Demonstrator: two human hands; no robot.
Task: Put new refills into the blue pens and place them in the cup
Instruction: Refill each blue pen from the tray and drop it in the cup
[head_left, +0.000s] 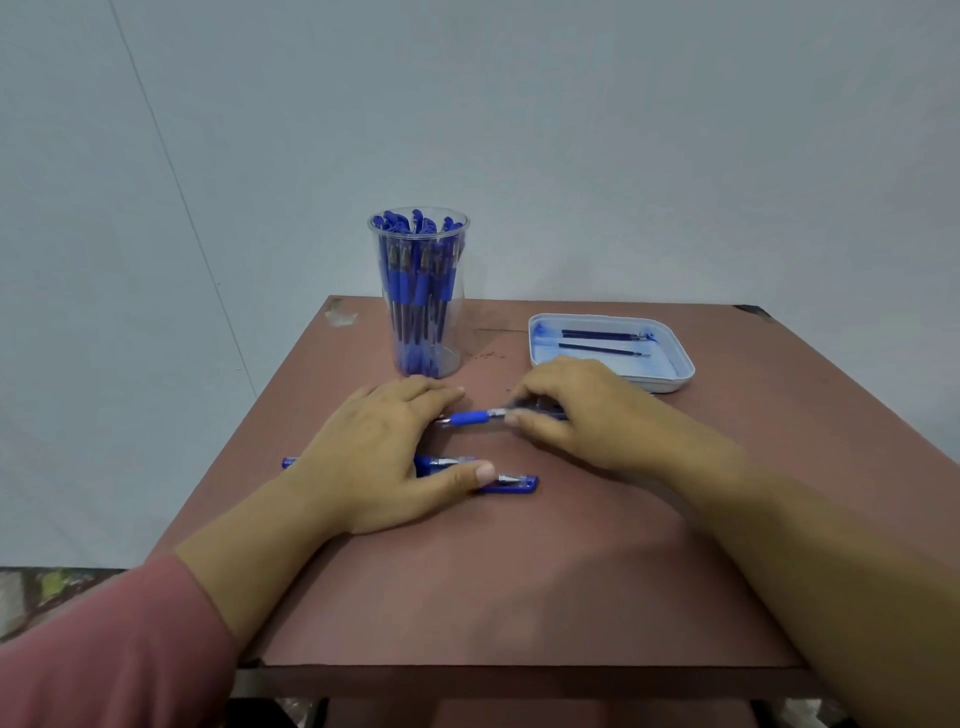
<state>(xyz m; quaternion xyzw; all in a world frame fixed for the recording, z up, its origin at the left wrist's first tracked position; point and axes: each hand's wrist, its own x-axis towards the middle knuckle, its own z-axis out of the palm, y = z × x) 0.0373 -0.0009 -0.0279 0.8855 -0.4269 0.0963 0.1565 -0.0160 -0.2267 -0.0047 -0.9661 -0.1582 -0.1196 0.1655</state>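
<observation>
A clear plastic cup (418, 332) stands at the back of the brown table, packed with several blue pens. My right hand (576, 410) grips a blue pen (470, 418) that lies level just above the table, its tip pointing left. My left hand (384, 452) rests palm down, fingers spread, its fingertips close to that pen's tip. Under my left hand lie more blue pens (506, 483), partly hidden by the palm and thumb. A white tray (675, 358) at the back right holds two dark refills (602, 334).
The brown table (493, 582) ends at a front edge close to me and at a left edge beside my left forearm. A plain grey wall stands behind the table. A small tape mark (340, 316) sits at the back left corner.
</observation>
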